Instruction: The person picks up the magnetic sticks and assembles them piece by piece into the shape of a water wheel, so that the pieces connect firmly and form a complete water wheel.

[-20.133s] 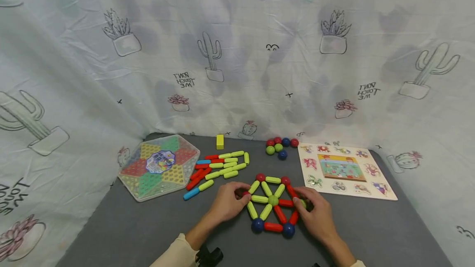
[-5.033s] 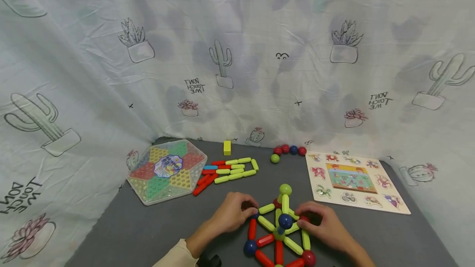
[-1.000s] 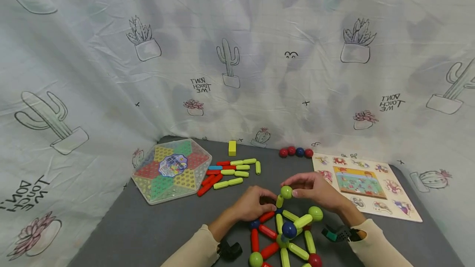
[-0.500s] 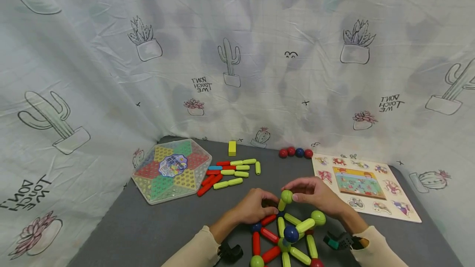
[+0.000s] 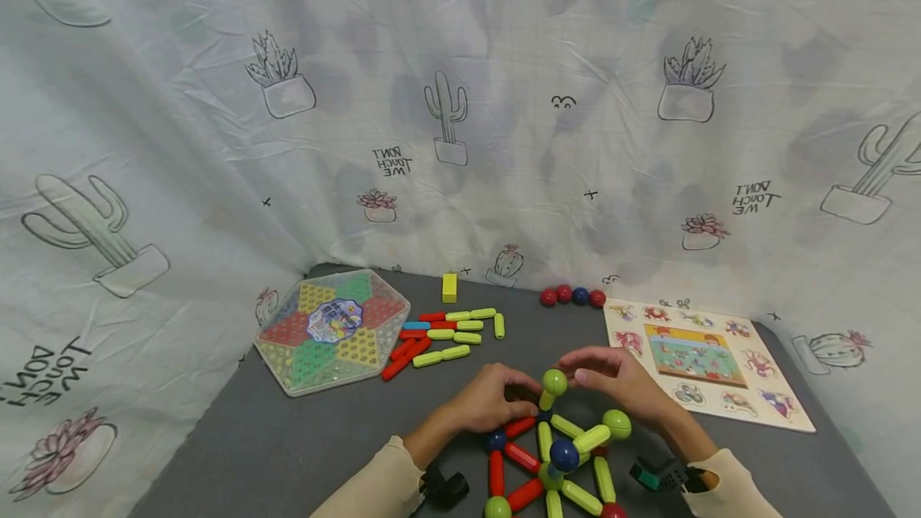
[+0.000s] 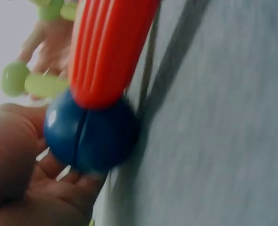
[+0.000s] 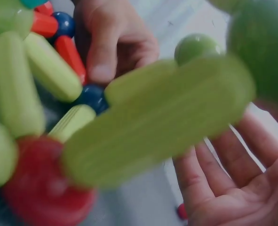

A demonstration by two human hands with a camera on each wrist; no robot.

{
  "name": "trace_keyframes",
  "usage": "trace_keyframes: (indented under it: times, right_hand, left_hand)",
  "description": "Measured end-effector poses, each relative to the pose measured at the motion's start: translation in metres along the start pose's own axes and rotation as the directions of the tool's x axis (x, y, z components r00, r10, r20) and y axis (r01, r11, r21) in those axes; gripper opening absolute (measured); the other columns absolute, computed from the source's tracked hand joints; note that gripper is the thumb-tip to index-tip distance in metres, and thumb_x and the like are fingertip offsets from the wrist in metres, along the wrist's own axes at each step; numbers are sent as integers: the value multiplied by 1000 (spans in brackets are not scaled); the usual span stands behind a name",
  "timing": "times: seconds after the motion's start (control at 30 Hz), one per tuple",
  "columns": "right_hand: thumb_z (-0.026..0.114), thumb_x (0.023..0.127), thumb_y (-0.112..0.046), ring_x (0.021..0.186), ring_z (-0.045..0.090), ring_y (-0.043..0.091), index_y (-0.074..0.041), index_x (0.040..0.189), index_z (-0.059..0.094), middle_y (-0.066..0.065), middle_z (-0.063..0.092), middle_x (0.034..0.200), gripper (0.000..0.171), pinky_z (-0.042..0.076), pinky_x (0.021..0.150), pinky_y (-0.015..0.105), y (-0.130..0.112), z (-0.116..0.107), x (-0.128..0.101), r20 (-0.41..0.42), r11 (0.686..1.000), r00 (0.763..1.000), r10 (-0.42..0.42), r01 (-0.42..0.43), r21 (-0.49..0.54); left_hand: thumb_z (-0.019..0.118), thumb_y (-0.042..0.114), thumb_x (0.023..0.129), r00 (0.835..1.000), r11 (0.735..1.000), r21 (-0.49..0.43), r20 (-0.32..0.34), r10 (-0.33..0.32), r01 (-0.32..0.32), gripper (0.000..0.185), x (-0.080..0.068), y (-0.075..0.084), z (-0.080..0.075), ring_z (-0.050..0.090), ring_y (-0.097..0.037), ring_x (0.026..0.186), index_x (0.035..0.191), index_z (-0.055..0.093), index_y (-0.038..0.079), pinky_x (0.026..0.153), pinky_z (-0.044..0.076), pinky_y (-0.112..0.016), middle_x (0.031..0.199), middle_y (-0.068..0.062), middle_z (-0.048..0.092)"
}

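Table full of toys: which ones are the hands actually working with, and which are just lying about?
In use:
- stick-and-ball frame
- green ball on its upright stick, at the right hand
- left hand on the frame's near side

Lying about:
- loose sticks
- three balls
- yellow block
- hexagonal game box
- picture puzzle board

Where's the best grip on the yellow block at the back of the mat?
Probably pinch the yellow block across its two upright side faces, coming from above. It stands on end, alone on the grey mat, clear of the loose sticks in front of it, so fingers can drop on both sides without knocking anything.
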State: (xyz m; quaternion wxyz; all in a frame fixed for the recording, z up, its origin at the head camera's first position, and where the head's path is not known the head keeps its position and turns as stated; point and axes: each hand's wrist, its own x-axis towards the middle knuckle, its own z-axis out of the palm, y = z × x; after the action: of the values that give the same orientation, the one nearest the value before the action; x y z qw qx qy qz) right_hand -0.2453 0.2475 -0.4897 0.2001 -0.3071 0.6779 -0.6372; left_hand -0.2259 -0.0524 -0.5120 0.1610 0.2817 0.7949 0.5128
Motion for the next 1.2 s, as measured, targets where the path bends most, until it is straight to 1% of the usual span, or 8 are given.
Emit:
trace_keyframes:
  times: [0.23, 0.4, 0.5, 0.63, 0.77, 0.97, 1.1, 1.2]
  right_hand:
    - [41, 116, -1, 124, 76, 19, 4, 141, 66, 4, 78, 136, 36, 60, 107, 38, 21, -1, -31, -19, 977, 1000, 13, -9, 211]
    - [37, 118, -3, 129, 73, 18, 1, 145, 66, 8, 76, 139, 40, 58, 110, 36, 28, 3, -48, -22, 928, 998, 65, -53, 369]
    - [36, 118, -2, 128, 73, 17, 2, 144, 66, 8, 76, 139, 40, 58, 109, 36, 29, 4, -51, -40, 916, 996, 76, -54, 397]
    - [38, 118, -2, 127, 74, 17, 2, 144, 66, 7, 76, 137, 39, 58, 109, 36, 31, 4, -52, -57, 913, 995, 81, -51, 404]
    - [37, 118, -1, 127, 74, 17, 0, 143, 68, 6, 77, 137, 40, 58, 109, 36, 32, 4, -53, -57, 905, 996, 69, -39, 423]
    - [37, 118, -1, 127, 74, 17, 1, 143, 67, 7, 77, 136, 39, 58, 109, 35, 32, 4, -54, -70, 911, 996, 62, -27, 412]
    - [38, 117, 0, 126, 74, 16, 3, 142, 67, 7, 77, 136, 38, 59, 108, 35, 33, 6, -55, -82, 918, 995, 60, -23, 396]
    - [38, 117, 0, 125, 75, 16, 1, 141, 68, 7, 77, 135, 39, 59, 107, 35, 33, 7, -55, -85, 921, 995, 59, -22, 389]
  left_hand:
    - [77, 10, 103, 999, 972, -235, 40, 34, -24, 37, -15, -4, -36, 76, -26, 124, 139, 74, 5, 100, 60, -26, 136, -16, 77]
    - [73, 5, 105, 994, 925, -364, -58, 92, -107, 42, -30, -18, -71, 69, -45, 131, 145, 66, -4, 102, 62, -31, 141, -29, 70]
    - [73, 6, 105, 986, 921, -362, -133, 102, -144, 44, -38, -27, -89, 71, -42, 130, 145, 64, -9, 102, 62, -32, 141, -33, 69]
    - [76, 10, 103, 967, 966, -245, -254, 20, -85, 41, -44, -31, -100, 77, -28, 120, 140, 69, -7, 96, 62, -27, 136, -28, 73]
    - [80, 9, 100, 915, 996, 56, -400, -46, 75, 29, -43, -27, -94, 76, -17, 97, 127, 78, -1, 82, 61, -24, 119, -17, 80]
    - [84, -2, 91, 892, 865, 438, -452, -22, 244, 25, -32, -13, -74, 73, -25, 90, 116, 81, -2, 82, 63, -43, 109, -15, 81]
    - [82, -4, 89, 887, 779, 540, -459, -45, 319, 19, -27, -10, -67, 70, -34, 98, 108, 81, -2, 91, 60, -50, 103, -16, 75]
    - [81, -3, 92, 882, 750, 564, -468, -54, 346, 13, -27, -12, -65, 66, -33, 95, 104, 80, -1, 92, 57, -50, 98, -14, 72]
